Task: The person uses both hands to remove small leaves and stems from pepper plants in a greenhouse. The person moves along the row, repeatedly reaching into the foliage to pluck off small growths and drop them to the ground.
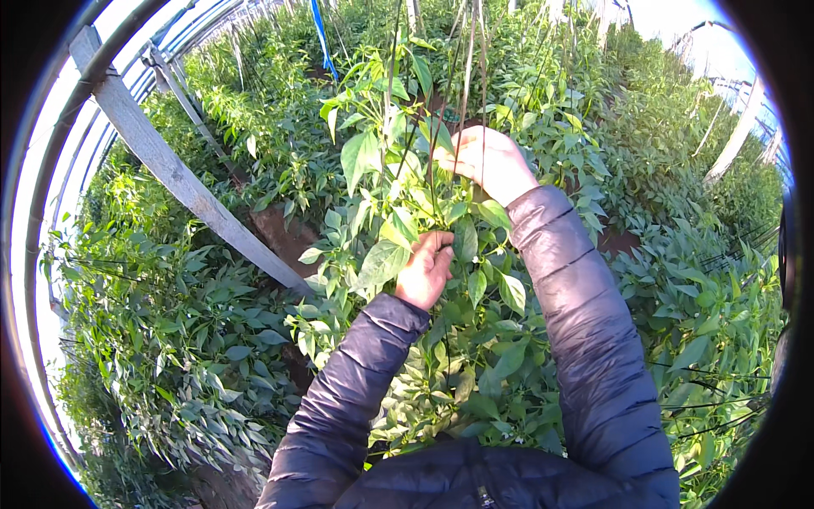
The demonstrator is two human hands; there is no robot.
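A leafy pepper plant (467,242) with small white flowers stands before me among hanging strings. My left hand (427,270) is low in its foliage, thumb against curled fingers, where a dark string (434,191) runs down to them. Leaves partly cover that grip. Higher and to the right, my right hand (489,159) reaches in among the upper stems, back of the hand up and fingers pointing left. Thin brownish strings (470,70) cross in front of it. Its fingertips are partly hidden by leaves, so what they touch is unclear.
On the left a grey slanting post (184,184) leans across, beside curved greenhouse frame tubes (57,146). Dense plant rows (210,305) rise on both sides, with bare soil (286,235) between. A blue strip (323,38) hangs at the back. Dark lines (718,404) run low at right.
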